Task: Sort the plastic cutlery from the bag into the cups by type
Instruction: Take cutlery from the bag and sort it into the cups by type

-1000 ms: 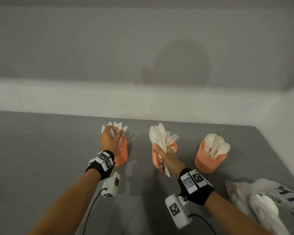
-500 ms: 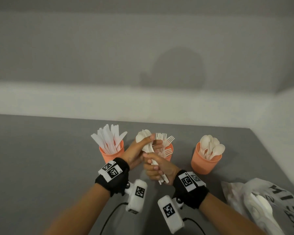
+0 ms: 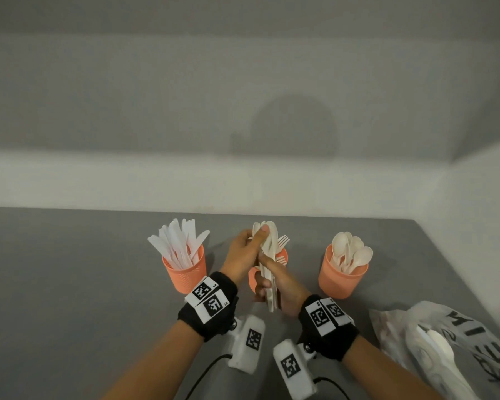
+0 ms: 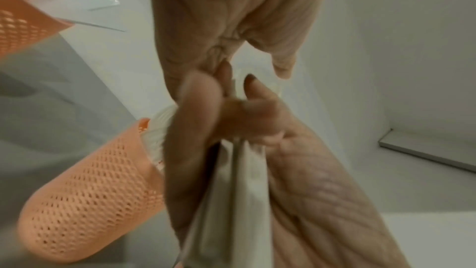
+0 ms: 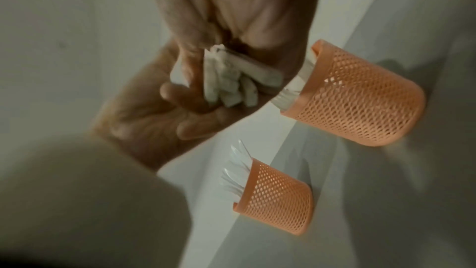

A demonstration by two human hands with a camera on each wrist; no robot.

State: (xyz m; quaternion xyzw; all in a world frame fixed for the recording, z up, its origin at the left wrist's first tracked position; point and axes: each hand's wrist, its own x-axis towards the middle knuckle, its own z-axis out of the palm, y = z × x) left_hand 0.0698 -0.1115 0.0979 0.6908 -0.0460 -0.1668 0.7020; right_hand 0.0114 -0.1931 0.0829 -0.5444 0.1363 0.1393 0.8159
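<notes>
Three orange mesh cups stand in a row on the grey table. The left cup (image 3: 185, 272) holds white knives, the middle cup (image 3: 283, 255) holds forks and is largely hidden by my hands, and the right cup (image 3: 341, 280) holds spoons. My right hand (image 3: 280, 290) grips a bundle of white cutlery (image 3: 270, 255) by the handles, upright in front of the middle cup. My left hand (image 3: 247, 252) pinches the top of that bundle, thumb across a spoon bowl. In the right wrist view the handle ends (image 5: 231, 87) sit in my right palm.
A crumpled white plastic bag (image 3: 445, 347) with black lettering lies at the right front, with more white cutlery showing inside. A pale wall runs behind the cups and along the right side. Cables trail from both wrist cameras toward me.
My left hand left the knife cup, crossed to the right and took hold of the top of the bundle in my right hand. The right hand stayed by the middle cup.
</notes>
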